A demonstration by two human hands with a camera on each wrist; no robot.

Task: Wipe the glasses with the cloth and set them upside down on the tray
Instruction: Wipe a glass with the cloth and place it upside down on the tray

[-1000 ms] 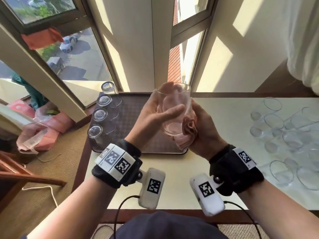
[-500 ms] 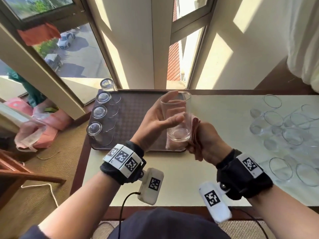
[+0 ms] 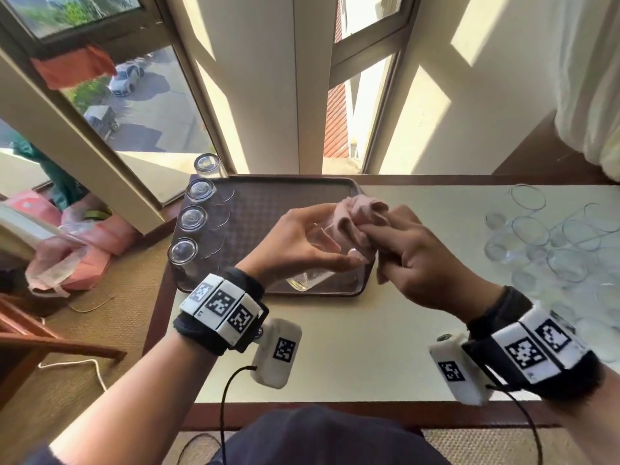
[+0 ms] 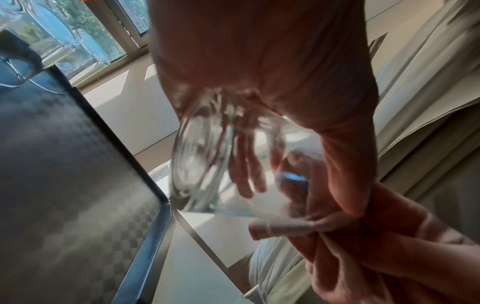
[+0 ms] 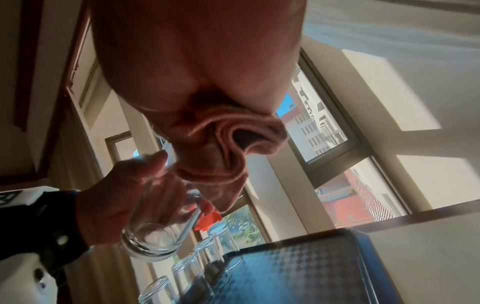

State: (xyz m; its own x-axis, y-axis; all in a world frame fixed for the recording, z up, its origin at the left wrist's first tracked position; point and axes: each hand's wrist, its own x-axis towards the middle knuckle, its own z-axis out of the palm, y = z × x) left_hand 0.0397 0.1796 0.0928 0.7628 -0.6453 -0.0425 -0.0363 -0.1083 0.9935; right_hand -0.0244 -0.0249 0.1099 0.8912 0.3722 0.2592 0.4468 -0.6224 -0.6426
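Mid-wipe: your left hand (image 3: 295, 243) fingers clamped round the glass (image 3: 313, 263), frame centre; right hand (image 3: 416, 260) pinched the cloth (image 3: 355, 219) into its mouth. Next, prob.: pull cloth, flip glass onto tray (image 3: 268, 196).

An upper-floor room: table (image 3: 335, 347) by tall windows (image 3: 134, 105), curtain (image 3: 590, 95), street below.

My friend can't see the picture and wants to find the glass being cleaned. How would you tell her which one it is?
Look at the dark tray by the window, with four glasses standing upside down along its left edge. Just above the tray's near right corner, two hands meet. The glass is the only one in the air, tilted in the left hand, with a pink cloth stuffed into it by the right hand.
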